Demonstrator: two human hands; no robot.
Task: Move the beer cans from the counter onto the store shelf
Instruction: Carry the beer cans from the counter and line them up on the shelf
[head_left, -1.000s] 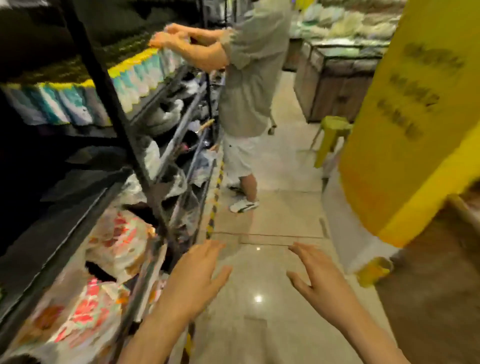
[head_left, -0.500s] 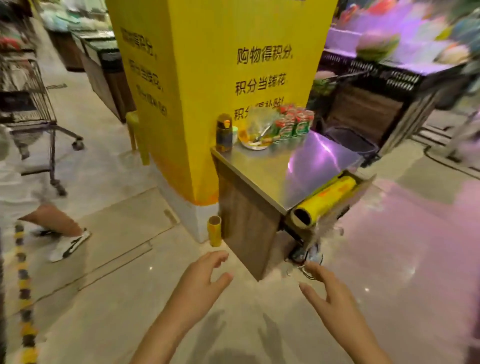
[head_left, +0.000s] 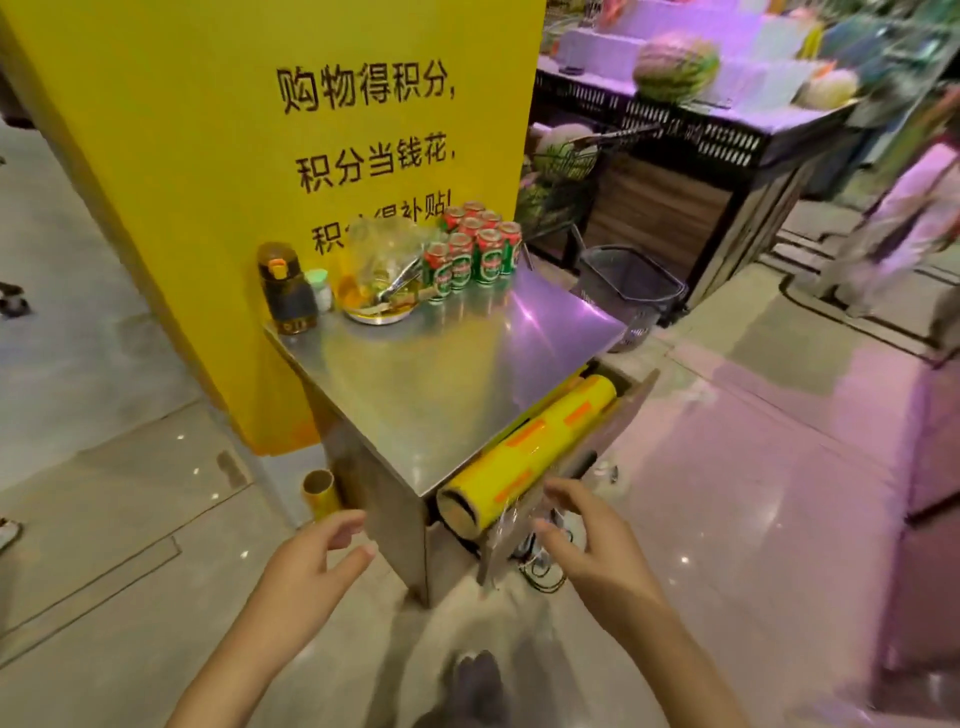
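The cans (head_left: 474, 248) are standing upright in a tight cluster at the far end of the steel tabletop (head_left: 441, 374), right against the yellow pillar (head_left: 260, 156) (red tops, green and red labels). Just left of the cans, a plate (head_left: 375, 310) is sitting under a crumpled clear bag, and further left of it a small white jar (head_left: 319, 288) and a dark bottle (head_left: 285, 291) with an orange cap are standing by the pillar. On the near side of the cans, a yellow roll (head_left: 524, 457) of film is lying in an open tray under the tabletop's edge. Both hands are hovering low in front of the tabletop, well short of the cans: the left hand (head_left: 311, 561) is spreading loosely with relaxed fingers and holding nothing, and the right hand (head_left: 592, 540) is likewise empty, fingers slightly bent, just beside the roll's end.
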